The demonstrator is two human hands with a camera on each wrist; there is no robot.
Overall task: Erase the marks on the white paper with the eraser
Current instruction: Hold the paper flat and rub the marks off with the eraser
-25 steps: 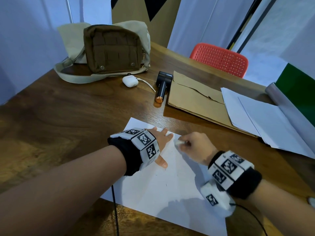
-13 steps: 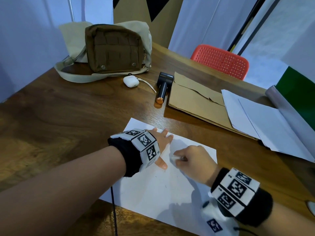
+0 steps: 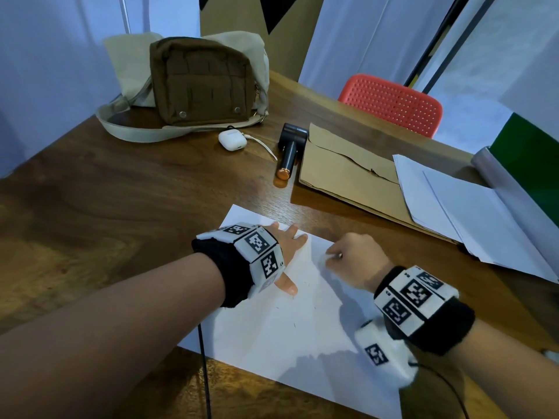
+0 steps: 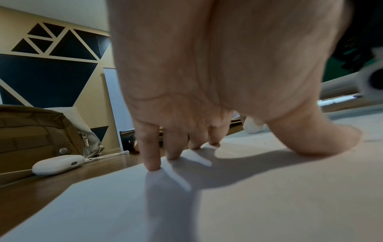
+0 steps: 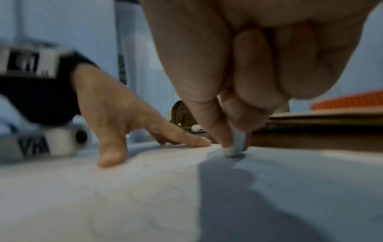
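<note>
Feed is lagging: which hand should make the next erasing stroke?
Right. The right hand already pinches the eraser with its tip on the white paper. The left hand lies flat, pinning the sheet, and should probably stay.

Both forearms are bare. Each wrist wears a black cuff (image 3: 223, 267) ringed with white blocks (image 3: 257, 241) printed with black square codes — small round cameras (image 5: 81, 136) beneath. A thin black cable (image 3: 205, 373) trails from the left cuff.
</note>
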